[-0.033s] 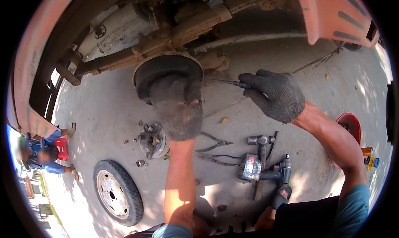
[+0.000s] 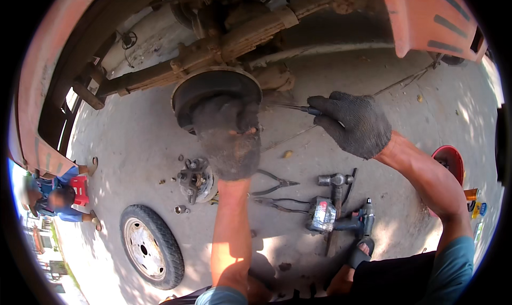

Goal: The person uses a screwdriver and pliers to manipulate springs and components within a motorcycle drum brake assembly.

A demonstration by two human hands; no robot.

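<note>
My left hand (image 2: 226, 142), in a dark grey knit glove, has curled fingers at the front of a dark round brake drum or backing plate (image 2: 197, 89); what they grip is hidden. My gloved right hand (image 2: 354, 121) holds a thin tool with a black handle (image 2: 311, 110), like a screwdriver, pointing left toward the round part. Directly behind that part runs a rusty leaf spring (image 2: 253, 35). Below my hands lie a metal hub assembly (image 2: 192, 179), loose nuts or sockets (image 2: 178, 209), pliers (image 2: 274, 182), a hammer (image 2: 328, 179) and a cordless impact tool (image 2: 360, 222).
Faded red vehicle bodywork (image 2: 421, 11) frames the work at top and sides. A loose wheel (image 2: 152, 249) lies at lower left. Another person (image 2: 69, 214) is at the far left beside a red stool (image 2: 79, 190). A red basin (image 2: 448, 158) and small containers (image 2: 477, 209) are at the right.
</note>
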